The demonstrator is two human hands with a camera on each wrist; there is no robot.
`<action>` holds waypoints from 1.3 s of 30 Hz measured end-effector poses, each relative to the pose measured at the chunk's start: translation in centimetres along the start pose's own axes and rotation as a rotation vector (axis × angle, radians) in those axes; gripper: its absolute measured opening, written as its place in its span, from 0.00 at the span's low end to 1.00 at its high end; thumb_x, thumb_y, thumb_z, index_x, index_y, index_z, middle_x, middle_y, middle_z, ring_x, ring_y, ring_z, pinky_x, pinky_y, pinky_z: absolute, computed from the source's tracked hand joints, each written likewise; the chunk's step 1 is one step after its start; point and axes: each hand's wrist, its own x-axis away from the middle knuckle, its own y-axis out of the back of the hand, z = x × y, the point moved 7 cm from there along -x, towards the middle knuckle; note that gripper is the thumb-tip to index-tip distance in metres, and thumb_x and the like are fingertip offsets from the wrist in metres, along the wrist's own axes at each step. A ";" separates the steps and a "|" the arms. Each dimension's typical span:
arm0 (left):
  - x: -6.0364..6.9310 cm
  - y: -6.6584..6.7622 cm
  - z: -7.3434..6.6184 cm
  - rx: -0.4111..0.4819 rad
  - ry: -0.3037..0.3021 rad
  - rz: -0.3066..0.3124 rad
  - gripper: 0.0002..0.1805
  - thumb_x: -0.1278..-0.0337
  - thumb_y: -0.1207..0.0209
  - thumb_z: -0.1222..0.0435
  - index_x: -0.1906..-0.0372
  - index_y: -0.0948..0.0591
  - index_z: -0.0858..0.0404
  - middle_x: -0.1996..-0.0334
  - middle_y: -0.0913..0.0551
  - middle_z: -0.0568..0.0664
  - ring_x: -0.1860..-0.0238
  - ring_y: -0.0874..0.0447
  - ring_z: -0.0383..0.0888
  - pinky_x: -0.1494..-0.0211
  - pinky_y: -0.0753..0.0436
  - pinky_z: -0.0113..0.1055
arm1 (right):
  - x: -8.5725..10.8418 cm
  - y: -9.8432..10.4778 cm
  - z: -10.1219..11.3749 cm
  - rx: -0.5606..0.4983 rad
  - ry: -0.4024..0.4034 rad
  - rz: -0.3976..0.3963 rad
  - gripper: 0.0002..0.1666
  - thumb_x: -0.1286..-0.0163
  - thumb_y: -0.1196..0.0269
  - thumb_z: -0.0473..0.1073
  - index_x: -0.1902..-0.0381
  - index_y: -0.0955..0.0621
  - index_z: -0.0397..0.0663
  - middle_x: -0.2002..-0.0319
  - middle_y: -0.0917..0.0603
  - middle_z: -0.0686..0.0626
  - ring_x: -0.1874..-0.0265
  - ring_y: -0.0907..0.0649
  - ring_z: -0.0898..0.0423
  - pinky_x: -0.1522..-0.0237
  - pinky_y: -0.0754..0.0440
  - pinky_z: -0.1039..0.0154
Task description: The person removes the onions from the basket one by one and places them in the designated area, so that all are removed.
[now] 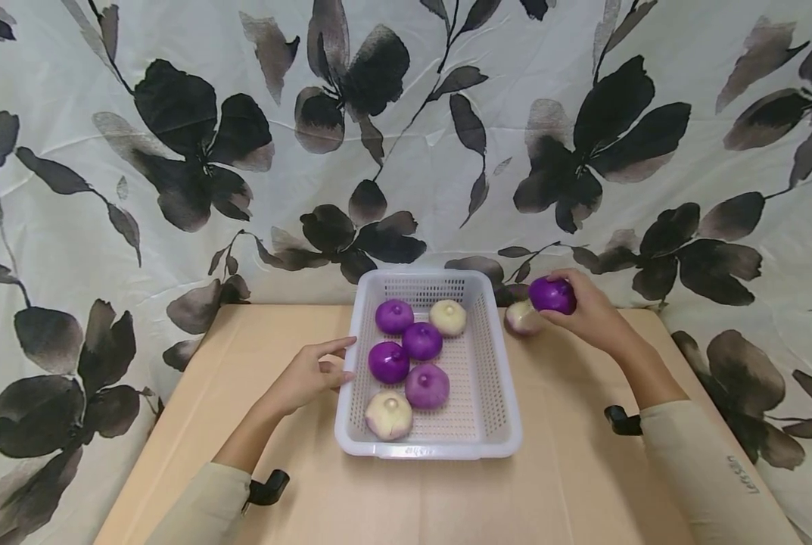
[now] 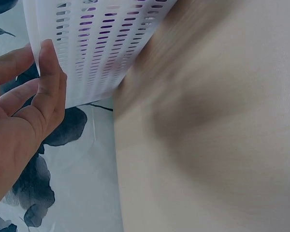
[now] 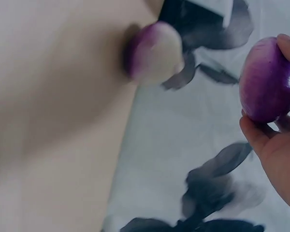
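Observation:
A white perforated plastic basket (image 1: 470, 363) stands on the table, with several glossy purple onions (image 1: 422, 341) and two cream-coloured round bulbs (image 1: 388, 415) in its left and middle part. At the basket's left rim, my left hand (image 1: 313, 378) pinches the edge with its fingertips; the left wrist view shows this hand (image 2: 26, 99) against the slotted wall. My right hand (image 1: 592, 314) holds a purple onion (image 1: 552, 295) raised to the right of the basket. Below and behind that onion, a cream-and-purple bulb (image 3: 154, 53) lies near the table's far edge, partly hidden in the head view.
The light wooden table (image 1: 569, 469) ends at the back against a white cloth (image 1: 460, 204) printed with dark flowers. More of this cloth hangs at both sides. Bare tabletop shows in front of the basket and to its left and right.

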 end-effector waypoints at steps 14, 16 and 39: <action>0.0 0.0 -0.1 -0.004 -0.010 -0.004 0.37 0.37 0.37 0.77 0.24 0.36 0.74 0.40 0.28 0.76 0.59 0.09 0.51 0.60 0.07 0.38 | 0.7 1.2 -7.7 -0.055 -0.202 -0.057 0.43 0.31 0.29 0.42 0.29 0.39 0.31 0.31 0.36 0.24 0.35 0.31 0.24 0.35 0.30 0.22; 0.0 0.0 -0.1 -0.005 -0.009 -0.005 0.37 0.37 0.37 0.77 0.24 0.36 0.75 0.40 0.28 0.76 0.59 0.09 0.53 0.60 0.07 0.38 | 0.6 1.2 -8.3 -0.052 -0.205 -0.072 0.43 0.32 0.28 0.42 0.30 0.39 0.31 0.32 0.35 0.24 0.35 0.31 0.24 0.35 0.30 0.23; 0.0 -0.2 -0.6 -0.014 -0.019 -0.013 0.35 0.36 0.38 0.77 0.25 0.35 0.76 0.38 0.27 0.77 0.56 0.10 0.59 0.60 0.07 0.38 | 1.3 -2.6 -14.7 -0.066 -0.468 0.001 0.50 0.29 0.31 0.54 0.24 0.43 0.35 0.29 0.36 0.23 0.32 0.33 0.23 0.30 0.33 0.26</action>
